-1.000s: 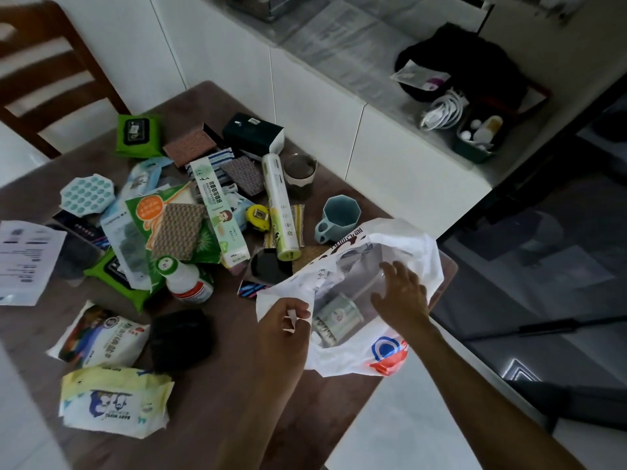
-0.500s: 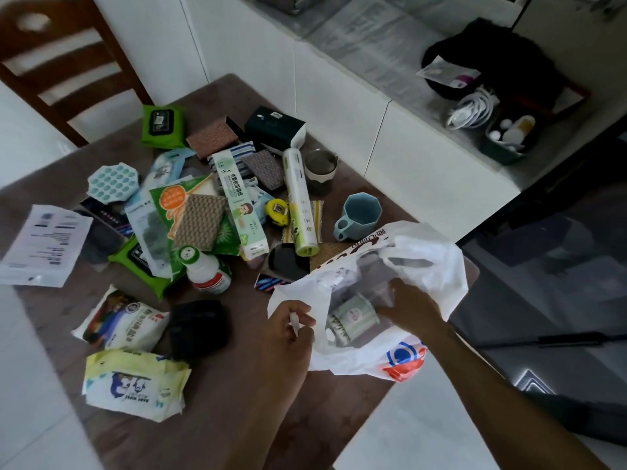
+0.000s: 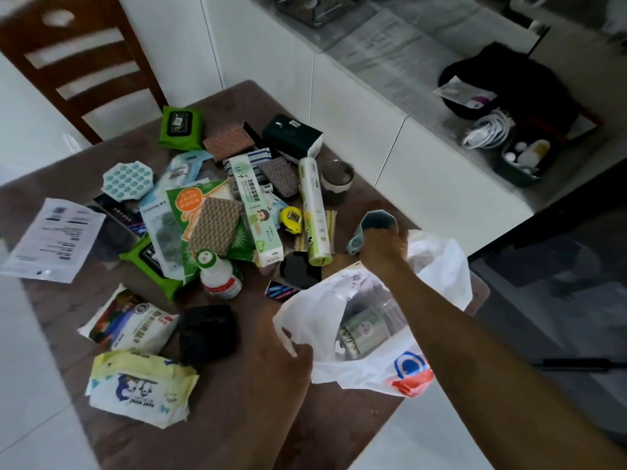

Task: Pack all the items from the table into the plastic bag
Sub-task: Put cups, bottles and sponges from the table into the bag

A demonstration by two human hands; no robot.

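Note:
A white plastic bag (image 3: pixel 437 266) lies open at the right edge of the brown table (image 3: pixel 237 418), with a green jar (image 3: pixel 364 329) inside. My left hand (image 3: pixel 281 357) pinches the bag's near rim. My right hand (image 3: pixel 385 247) reaches past the bag and grips a teal mug (image 3: pixel 376 222). Many items lie on the table: a white bottle (image 3: pixel 217 278), a tall green tube (image 3: pixel 314 212), a long green box (image 3: pixel 258 212), a yellow tape measure (image 3: pixel 291 219), wipe packs (image 3: pixel 139 388), a black pouch (image 3: pixel 207 332).
A dark cup (image 3: pixel 336 181) and a dark green box (image 3: pixel 291 137) stand behind the tube. A paper sheet (image 3: pixel 54 239) lies at the table's left. A wooden chair (image 3: pixel 78 59) stands at the far corner. White cabinets with a cluttered counter (image 3: pixel 509 123) run along the right.
My right hand has come out of the bag and moved up to the teal mug, closing on it. My left hand keeps hold of the bag's rim.

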